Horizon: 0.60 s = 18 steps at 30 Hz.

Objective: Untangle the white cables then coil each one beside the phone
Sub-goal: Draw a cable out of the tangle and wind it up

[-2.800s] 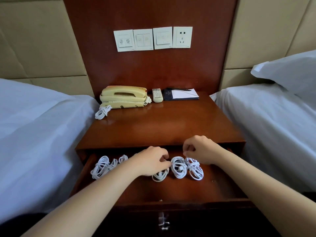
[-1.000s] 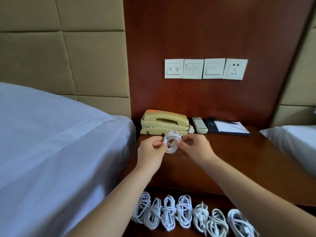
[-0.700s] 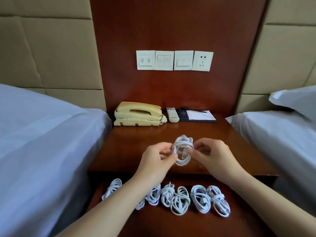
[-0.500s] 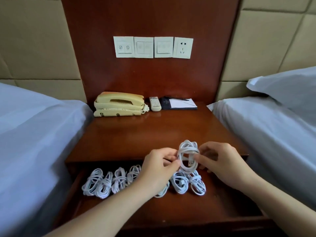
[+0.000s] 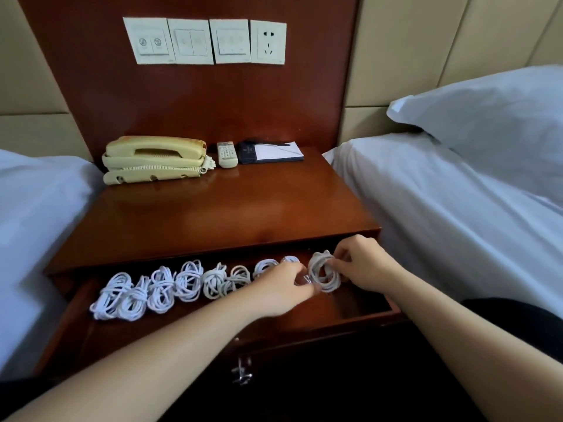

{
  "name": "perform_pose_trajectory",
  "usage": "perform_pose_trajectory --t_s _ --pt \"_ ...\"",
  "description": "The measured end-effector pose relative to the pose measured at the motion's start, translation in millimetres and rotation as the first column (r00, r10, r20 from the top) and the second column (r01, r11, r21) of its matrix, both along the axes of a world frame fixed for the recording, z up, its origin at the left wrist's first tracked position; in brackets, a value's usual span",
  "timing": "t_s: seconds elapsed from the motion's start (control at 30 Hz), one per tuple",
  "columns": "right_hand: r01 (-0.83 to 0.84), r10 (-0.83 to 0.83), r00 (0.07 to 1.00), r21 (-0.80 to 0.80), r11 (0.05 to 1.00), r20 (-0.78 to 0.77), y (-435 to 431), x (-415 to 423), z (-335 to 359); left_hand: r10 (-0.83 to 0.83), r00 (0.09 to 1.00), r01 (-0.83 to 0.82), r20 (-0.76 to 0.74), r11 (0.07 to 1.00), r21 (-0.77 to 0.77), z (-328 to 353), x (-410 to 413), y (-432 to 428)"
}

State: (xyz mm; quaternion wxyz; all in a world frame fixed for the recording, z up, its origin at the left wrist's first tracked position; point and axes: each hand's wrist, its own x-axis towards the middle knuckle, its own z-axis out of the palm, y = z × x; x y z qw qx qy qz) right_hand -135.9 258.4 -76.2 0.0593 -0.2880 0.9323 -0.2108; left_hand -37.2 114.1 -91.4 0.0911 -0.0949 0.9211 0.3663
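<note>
Both of my hands hold one coiled white cable [image 5: 323, 272] at the right end of the open drawer [image 5: 350, 312]. My left hand [image 5: 285, 287] pinches its left side and my right hand [image 5: 364, 263] pinches its right side. A row of several more coiled white cables [image 5: 170, 284] lies along the back of the drawer, to the left of my hands. The cream phone [image 5: 155, 159] stands at the back left of the nightstand top [image 5: 219, 214], far from the held coil.
A remote [image 5: 227, 154] and a notepad with a pen [image 5: 271, 152] lie right of the phone. White beds flank the nightstand, with a pillow [image 5: 487, 108] at right. Wall switches and a socket [image 5: 204, 41] sit above. The drawer's metal handle [image 5: 242, 371] hangs at the front.
My hands carried the coiled cable from above the nightstand top down into the right end of the drawer. The view shifted so more of the cable row shows.
</note>
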Motion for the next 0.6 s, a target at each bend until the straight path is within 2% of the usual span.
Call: perform_pose_trajectory --t_s 0.13,0.23,0.4,0.6 --pt "0.103 -0.104 0.993 0.033 0.994 0.047 -1.1 -12.3 -16.6 -0.113 0.976 0.137 0.189 0.983 -0.12 5.6 -0.9 2.7" --pt "0.13 -0.131 0.988 0.02 0.991 0.079 -3.6 -19.1 -24.5 -0.164 0.949 0.215 0.269 0.962 -0.17 6.8 1.3 7.6" --pt "0.156 -0.151 0.983 -0.048 0.987 0.106 -10.7 -23.3 -34.0 -0.2 0.948 0.255 0.249 0.943 -0.213 13.7 0.1 9.9" --pt "0.094 -0.083 0.995 0.199 0.976 -0.064 -10.1 -12.1 -24.5 -0.231 0.943 0.279 0.239 0.941 -0.191 25.8 13.1 -4.7"
